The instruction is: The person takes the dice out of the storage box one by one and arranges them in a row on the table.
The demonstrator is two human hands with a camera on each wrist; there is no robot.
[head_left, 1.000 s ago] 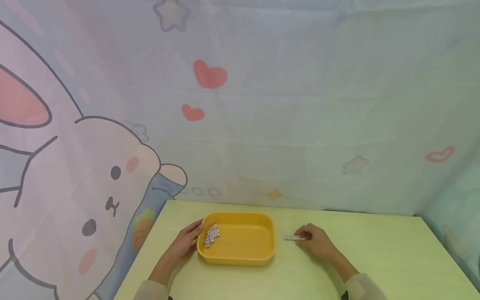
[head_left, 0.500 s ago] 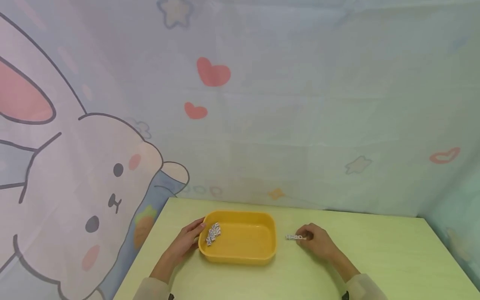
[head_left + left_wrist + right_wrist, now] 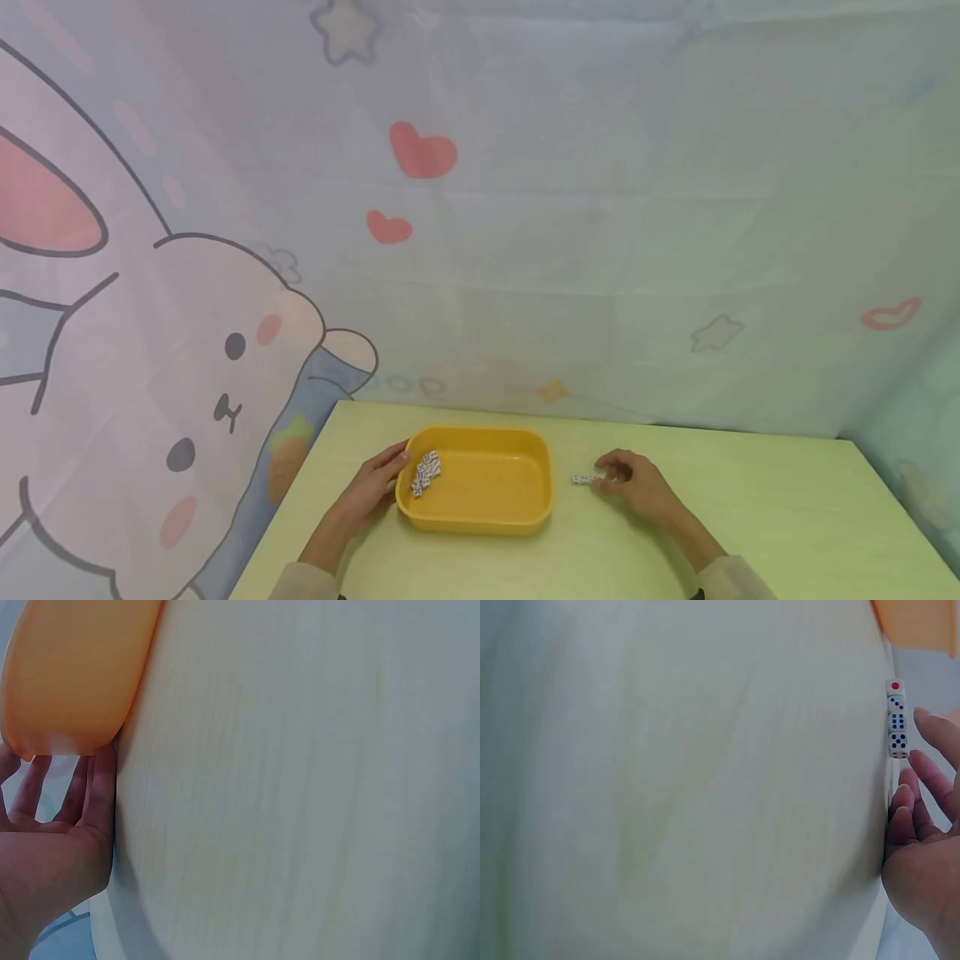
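Observation:
A yellow tray (image 3: 480,526) stands on the table, with a cluster of white dice (image 3: 426,473) inside at its left end. My left hand (image 3: 369,490) holds that end, thumb over the rim and fingers against the outer wall, as the left wrist view also shows. Right of the tray, several white dice lie end to end in a short row (image 3: 898,720), showing red and blue pips. My right hand (image 3: 637,487) is at the row's right end with thumb and index finger parted. Its other fingers bend loosely, low beside the table, and it holds nothing.
The pale yellow-green table (image 3: 787,517) extends right and in front of the tray. A cloth backdrop (image 3: 570,208) printed with a rabbit and hearts hangs behind it and along the sides.
My right thumb and index finger, earlier closed at the right end of the dice row, have parted. The left hand and the tray stay in place; the head view shifts slightly.

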